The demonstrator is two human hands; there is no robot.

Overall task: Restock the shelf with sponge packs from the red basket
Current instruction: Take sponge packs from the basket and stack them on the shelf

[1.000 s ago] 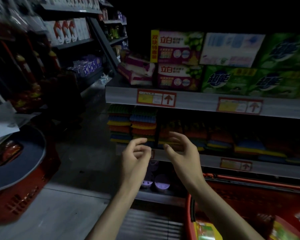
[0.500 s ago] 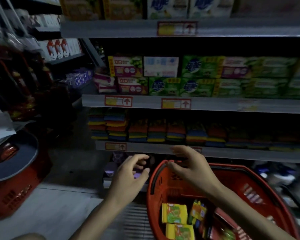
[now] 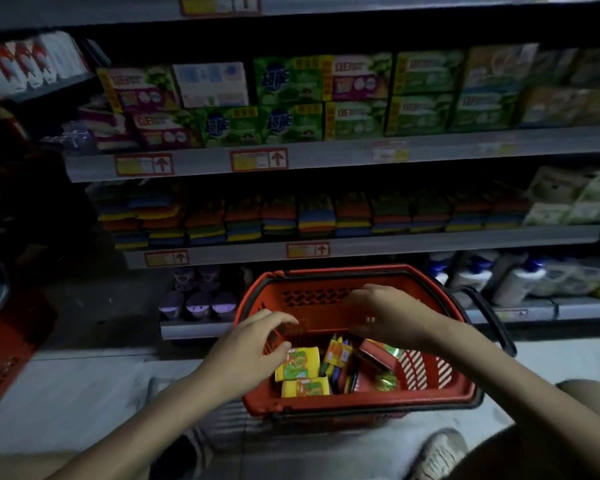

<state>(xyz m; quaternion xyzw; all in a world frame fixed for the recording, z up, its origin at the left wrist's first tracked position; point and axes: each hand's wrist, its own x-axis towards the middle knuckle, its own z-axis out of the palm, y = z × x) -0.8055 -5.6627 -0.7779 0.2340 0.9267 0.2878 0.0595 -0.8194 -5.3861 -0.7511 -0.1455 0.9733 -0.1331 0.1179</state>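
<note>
Dim, underexposed wide-angle view, edges bowed and blurred, far left nearly black.

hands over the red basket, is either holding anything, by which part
Nothing is held: left hand hovers loosely curled beside a yellow sponge pack in the red plastic basket; right hand open above it.

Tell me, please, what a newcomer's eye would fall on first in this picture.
The red basket at bottom centre stands out, with yellow sponge packs lying inside. The left hand and right hand hover over it, holding nothing. Behind, colourful sponge stacks fill the middle shelf.
</note>
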